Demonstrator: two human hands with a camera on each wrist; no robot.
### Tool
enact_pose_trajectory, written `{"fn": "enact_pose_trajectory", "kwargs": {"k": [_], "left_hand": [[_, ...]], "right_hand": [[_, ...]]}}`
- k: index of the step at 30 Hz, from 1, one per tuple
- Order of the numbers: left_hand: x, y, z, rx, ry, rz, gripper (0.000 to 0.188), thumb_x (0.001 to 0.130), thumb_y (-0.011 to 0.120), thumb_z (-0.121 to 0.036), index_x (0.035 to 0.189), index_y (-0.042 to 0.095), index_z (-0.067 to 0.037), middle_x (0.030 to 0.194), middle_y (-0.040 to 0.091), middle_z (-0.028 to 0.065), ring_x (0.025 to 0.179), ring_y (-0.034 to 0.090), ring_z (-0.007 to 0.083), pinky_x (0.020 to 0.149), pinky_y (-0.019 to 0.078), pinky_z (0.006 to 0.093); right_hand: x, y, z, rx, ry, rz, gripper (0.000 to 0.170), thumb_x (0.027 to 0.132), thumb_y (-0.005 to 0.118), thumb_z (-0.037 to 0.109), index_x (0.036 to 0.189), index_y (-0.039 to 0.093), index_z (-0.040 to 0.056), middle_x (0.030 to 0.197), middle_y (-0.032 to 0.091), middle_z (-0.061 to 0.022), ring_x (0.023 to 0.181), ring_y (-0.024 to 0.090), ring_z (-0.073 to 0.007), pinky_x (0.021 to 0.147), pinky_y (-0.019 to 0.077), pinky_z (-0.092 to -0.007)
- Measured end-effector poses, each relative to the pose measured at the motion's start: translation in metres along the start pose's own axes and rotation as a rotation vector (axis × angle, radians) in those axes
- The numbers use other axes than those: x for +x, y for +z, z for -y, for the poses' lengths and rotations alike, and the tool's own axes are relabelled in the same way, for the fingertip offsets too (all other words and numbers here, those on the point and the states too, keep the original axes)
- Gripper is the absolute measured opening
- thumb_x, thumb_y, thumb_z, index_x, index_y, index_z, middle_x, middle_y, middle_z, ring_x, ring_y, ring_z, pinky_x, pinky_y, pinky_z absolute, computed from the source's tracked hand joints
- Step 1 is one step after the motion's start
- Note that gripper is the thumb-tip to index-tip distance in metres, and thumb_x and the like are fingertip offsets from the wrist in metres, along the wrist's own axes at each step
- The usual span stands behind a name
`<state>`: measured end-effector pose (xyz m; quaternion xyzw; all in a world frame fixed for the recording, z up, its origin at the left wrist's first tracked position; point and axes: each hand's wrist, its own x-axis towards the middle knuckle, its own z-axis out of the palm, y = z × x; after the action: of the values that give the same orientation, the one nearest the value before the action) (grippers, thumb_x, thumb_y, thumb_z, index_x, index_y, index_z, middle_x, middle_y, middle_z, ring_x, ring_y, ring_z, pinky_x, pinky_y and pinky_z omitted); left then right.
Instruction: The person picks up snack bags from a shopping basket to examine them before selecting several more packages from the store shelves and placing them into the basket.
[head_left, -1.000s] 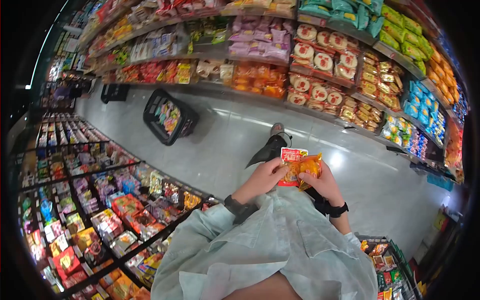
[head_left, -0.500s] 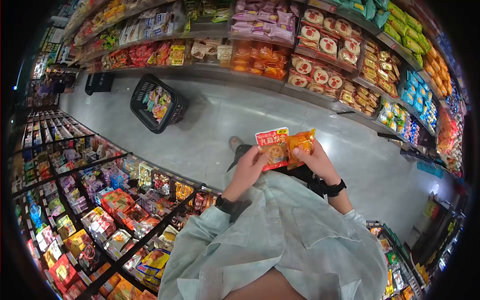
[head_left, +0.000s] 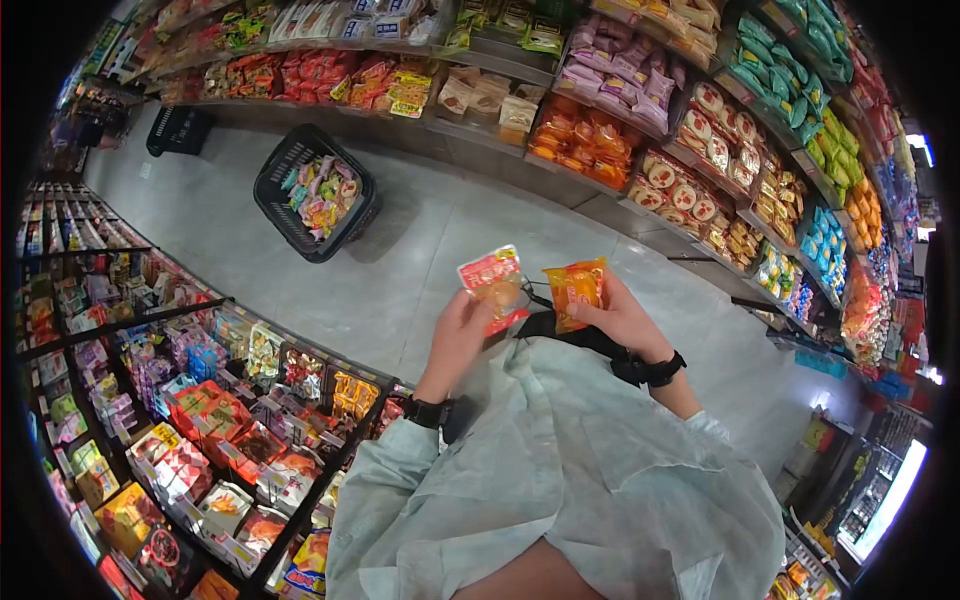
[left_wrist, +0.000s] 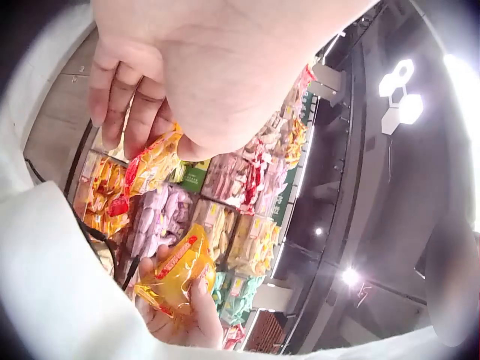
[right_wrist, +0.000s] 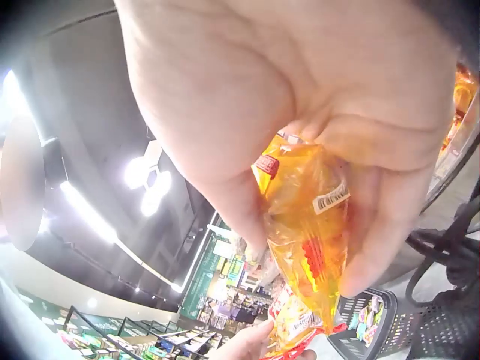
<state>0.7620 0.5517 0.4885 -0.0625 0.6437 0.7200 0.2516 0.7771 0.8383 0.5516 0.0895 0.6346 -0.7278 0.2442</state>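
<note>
In the head view my left hand [head_left: 458,340] pinches a flat red-and-white snack packet [head_left: 490,268] by its near side, thumb on the front. My right hand [head_left: 628,322] grips an orange clear-wrapped snack packet [head_left: 575,288], its thumb lying across the lower part. A small gap separates the two packets over the floor. From the right wrist, the orange packet [right_wrist: 311,225] shows a barcode, with the red-edged packet [right_wrist: 294,322] beyond it. In the left wrist view, the orange packet [left_wrist: 180,274] sits in the right hand's fingers.
A black shopping basket [head_left: 362,212] holding several colourful small packets stands on the grey floor [head_left: 420,270], and another black basket [head_left: 180,130] is farther back. Stocked snack shelves [head_left: 500,140] run along the far side. A tiered display of packaged snacks [head_left: 215,420] borders the left.
The packets, overlapping a second ago, have been drawn apart; the left hand moved left with the red-and-white one. The head view has turned, shifting shelves to the right. Both hands keep their holds.
</note>
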Motion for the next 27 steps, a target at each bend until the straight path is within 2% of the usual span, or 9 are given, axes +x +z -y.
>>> {"fn": "enact_pose_trajectory", "kwargs": {"k": [2,5,9,13,18,19,20,24,27], "left_hand": [[0.004,-0.018,-0.010,-0.038,0.056,-0.045,0.026,0.109,0.059,-0.014,0.130,0.062,0.001,0.119,0.072,0.0058,0.107,0.067,0.0117,0.095,0.0530,0.0301],[0.010,-0.042,-0.013,-0.071,0.027,-0.104,0.025,0.109,0.058,-0.012,0.131,0.063,0.001,0.120,0.071,0.0057,0.108,0.067,0.0114,0.095,0.0530,0.0288],[0.022,-0.049,-0.022,-0.090,-0.008,-0.188,0.024,0.109,0.059,-0.012,0.129,0.063,0.001,0.118,0.071,0.0057,0.106,0.066,0.0100,0.092,0.0524,0.0268],[0.040,-0.048,-0.024,-0.053,-0.036,-0.240,0.022,0.109,0.059,-0.013,0.126,0.064,0.000,0.116,0.071,0.0048,0.102,0.065,0.0090,0.090,0.0507,0.0258],[0.061,-0.039,-0.051,-0.021,-0.052,-0.387,0.020,0.110,0.059,-0.014,0.122,0.065,0.000,0.114,0.071,0.0036,0.102,0.063,0.0084,0.092,0.0492,0.0261],[0.064,-0.039,-0.055,-0.011,-0.077,-0.419,0.020,0.110,0.059,-0.015,0.122,0.065,0.000,0.114,0.071,0.0035,0.102,0.062,0.0084,0.092,0.0490,0.0261],[0.068,-0.039,-0.058,-0.002,-0.101,-0.450,0.020,0.110,0.059,-0.015,0.122,0.065,0.000,0.114,0.071,0.0034,0.102,0.062,0.0085,0.092,0.0487,0.0261],[0.091,-0.018,-0.082,0.011,-0.124,-0.545,0.020,0.110,0.059,-0.017,0.120,0.066,-0.001,0.112,0.070,0.0028,0.100,0.060,0.0084,0.090,0.0474,0.0259],[0.111,-0.003,-0.085,-0.031,-0.139,-0.576,0.020,0.110,0.059,-0.017,0.120,0.065,-0.001,0.111,0.069,0.0025,0.100,0.059,0.0082,0.089,0.0470,0.0258]], "right_hand": [[0.017,0.011,0.012,-0.009,-0.009,-0.006,0.055,0.101,0.075,0.015,0.146,0.045,0.0029,0.131,0.063,-0.0055,0.118,0.062,-0.0135,0.103,0.0514,-0.0311],[0.040,0.020,0.023,-0.032,-0.027,-0.053,0.059,0.100,0.077,0.019,0.147,0.045,0.0045,0.131,0.063,-0.0048,0.118,0.061,-0.0123,0.102,0.0512,-0.0308],[0.072,-0.001,0.041,0.103,0.043,-0.129,0.056,0.102,0.075,0.025,0.147,0.048,0.0079,0.132,0.064,-0.0040,0.119,0.064,-0.0148,0.102,0.0534,-0.0339],[0.142,-0.080,-0.001,0.554,0.026,-0.264,0.046,0.103,0.072,0.024,0.142,0.053,0.0112,0.132,0.064,-0.0061,0.116,0.064,-0.0180,0.097,0.0561,-0.0363],[0.228,-0.206,-0.070,0.868,0.134,-0.600,0.035,0.096,0.070,0.016,0.128,0.059,0.0117,0.121,0.063,-0.0068,0.108,0.060,-0.0209,0.093,0.0537,-0.0375],[0.239,-0.222,-0.075,0.885,0.102,-0.645,0.035,0.094,0.070,0.017,0.126,0.059,0.0117,0.120,0.062,-0.0074,0.107,0.059,-0.0228,0.091,0.0535,-0.0376],[0.249,-0.241,-0.081,0.849,0.157,-0.707,0.037,0.092,0.070,0.016,0.127,0.058,0.0112,0.120,0.062,-0.0082,0.107,0.058,-0.0235,0.089,0.0538,-0.0375],[0.288,-0.318,-0.134,0.812,0.117,-0.849,0.038,0.093,0.074,0.017,0.128,0.058,0.0113,0.123,0.061,-0.0079,0.108,0.058,-0.0229,0.087,0.0534,-0.0367],[0.304,-0.337,-0.144,0.744,0.144,-0.972,0.043,0.093,0.078,0.020,0.130,0.058,0.0095,0.125,0.064,-0.0081,0.109,0.060,-0.0217,0.085,0.0530,-0.0355]]}}
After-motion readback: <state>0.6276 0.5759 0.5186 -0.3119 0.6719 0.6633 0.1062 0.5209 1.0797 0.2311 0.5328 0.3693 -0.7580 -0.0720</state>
